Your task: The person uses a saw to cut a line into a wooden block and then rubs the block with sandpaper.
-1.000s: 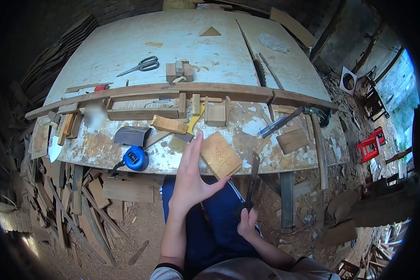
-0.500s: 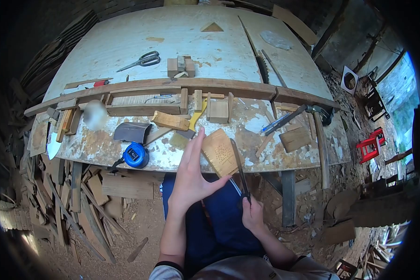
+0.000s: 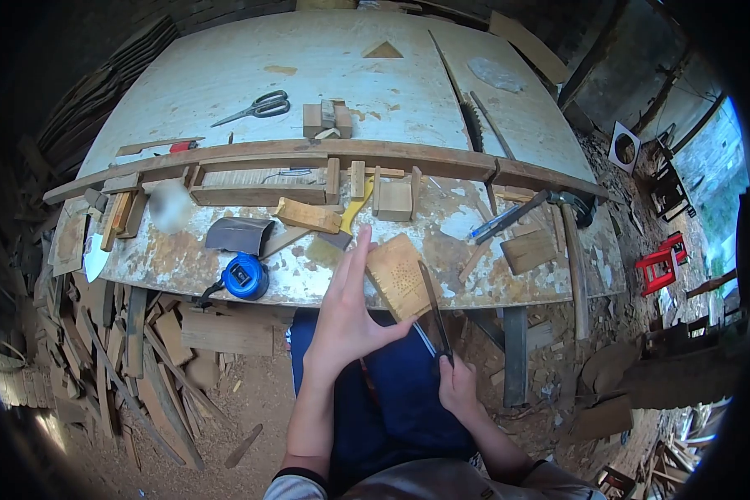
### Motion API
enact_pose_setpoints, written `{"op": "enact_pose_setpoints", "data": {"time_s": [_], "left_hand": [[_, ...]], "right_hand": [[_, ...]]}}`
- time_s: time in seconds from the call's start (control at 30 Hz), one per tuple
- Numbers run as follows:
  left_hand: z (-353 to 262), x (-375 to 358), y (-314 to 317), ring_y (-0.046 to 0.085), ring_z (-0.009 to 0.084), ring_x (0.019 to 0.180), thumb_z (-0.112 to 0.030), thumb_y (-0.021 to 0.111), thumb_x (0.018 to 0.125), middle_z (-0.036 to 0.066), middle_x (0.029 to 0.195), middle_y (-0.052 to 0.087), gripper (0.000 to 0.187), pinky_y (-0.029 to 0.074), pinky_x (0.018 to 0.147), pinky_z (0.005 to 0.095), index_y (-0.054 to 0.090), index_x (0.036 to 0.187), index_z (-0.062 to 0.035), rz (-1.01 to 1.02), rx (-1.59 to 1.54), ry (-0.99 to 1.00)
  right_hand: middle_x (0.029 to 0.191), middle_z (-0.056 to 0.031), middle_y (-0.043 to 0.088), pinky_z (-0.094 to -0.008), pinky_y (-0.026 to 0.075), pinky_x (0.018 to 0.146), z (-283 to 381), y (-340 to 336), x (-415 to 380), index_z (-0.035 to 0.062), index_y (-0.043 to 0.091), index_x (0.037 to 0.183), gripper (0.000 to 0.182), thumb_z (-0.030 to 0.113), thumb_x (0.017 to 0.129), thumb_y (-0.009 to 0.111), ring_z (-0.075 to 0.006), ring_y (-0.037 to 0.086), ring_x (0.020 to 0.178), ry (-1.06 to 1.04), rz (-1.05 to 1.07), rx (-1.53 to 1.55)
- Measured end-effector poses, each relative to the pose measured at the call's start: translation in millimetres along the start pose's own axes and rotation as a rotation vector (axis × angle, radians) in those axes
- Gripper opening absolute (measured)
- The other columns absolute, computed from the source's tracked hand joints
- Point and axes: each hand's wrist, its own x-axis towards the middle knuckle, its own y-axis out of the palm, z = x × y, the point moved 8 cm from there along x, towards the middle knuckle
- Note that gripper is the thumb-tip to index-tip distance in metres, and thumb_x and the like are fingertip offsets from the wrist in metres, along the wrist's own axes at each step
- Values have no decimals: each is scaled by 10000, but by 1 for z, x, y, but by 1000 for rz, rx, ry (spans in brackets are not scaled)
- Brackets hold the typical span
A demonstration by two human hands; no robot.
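My left hand (image 3: pixel 347 321) is at the bench's front edge, its fingers stretched up and its thumb out to the right, holding a light wooden block (image 3: pixel 402 277) between them. Small dark dots mark the block's face. My right hand (image 3: pixel 457 385) is closed round the lower end of a long dark file-like tool (image 3: pixel 435 312), which lies along the block's right edge. Just behind the block are a yellow-handled brush (image 3: pixel 356 208) and a small wood piece (image 3: pixel 307 215). A blue tape measure (image 3: pixel 245 276) sits to the left, beside a curved dark sheet (image 3: pixel 238 236).
A long wooden rail (image 3: pixel 292 152) crosses the workbench (image 3: pixel 183 92). Scissors (image 3: pixel 258 108) lie behind it. At the right are a hammer (image 3: pixel 573 267) and a wood block (image 3: pixel 528 252). Wood scraps (image 3: pixel 154 375) cover the floor at left; a red stool (image 3: pixel 662 264) stands at right.
The dark tool and my right hand have shifted slightly right and down. The block and my left hand have moved slightly right in view.
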Motion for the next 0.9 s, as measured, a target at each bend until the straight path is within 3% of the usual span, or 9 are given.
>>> {"op": "enact_pose_setpoints", "data": {"time_s": [0.07,0.1,0.5,0.7,0.8,0.9], "left_hand": [[-3,0,2,634,410,1420,-256,1051,655,252,1517,620,1409,510,1217,488,255,1794,-26,40,-14,-6],[-9,1,1,599,453,1417,-232,1036,694,278,1520,589,1338,507,1204,498,279,1767,21,46,1,19],[-12,3,3,618,439,1348,-242,1039,679,247,1449,610,1347,538,1143,490,284,1768,1,12,70,29],[-17,2,5,618,434,1338,-256,1037,674,238,1445,607,1355,540,1134,494,281,1769,-2,28,100,53],[-13,2,8,614,435,1337,-263,1037,673,237,1443,605,1358,540,1133,496,281,1769,0,59,64,-8],[-13,3,8,613,432,1331,-263,1035,671,232,1435,607,1358,541,1127,498,281,1770,0,47,77,18]], "right_hand": [[756,-288,648,-566,513,657,-11,0,3,-37,682,1048,201,132,1131,611,-536,685,729,-16,-15,-32],[760,-290,652,-570,516,660,-14,0,5,-37,684,1050,198,130,1128,611,-536,688,735,-23,-21,-49],[766,-292,660,-570,525,659,-11,-7,5,-24,662,993,201,123,1122,615,-530,706,750,-27,-29,-79],[777,-284,665,-556,535,676,-40,-6,-11,-9,661,1008,195,135,1129,610,-526,710,768,-48,-32,-105],[779,-284,666,-555,539,678,1,-11,1,-8,674,1010,199,143,1125,615,-523,714,770,-37,-1,-79],[781,-298,670,-562,543,677,-41,-2,-11,-20,668,992,200,126,1119,620,-529,720,777,-49,-19,-97]]}}
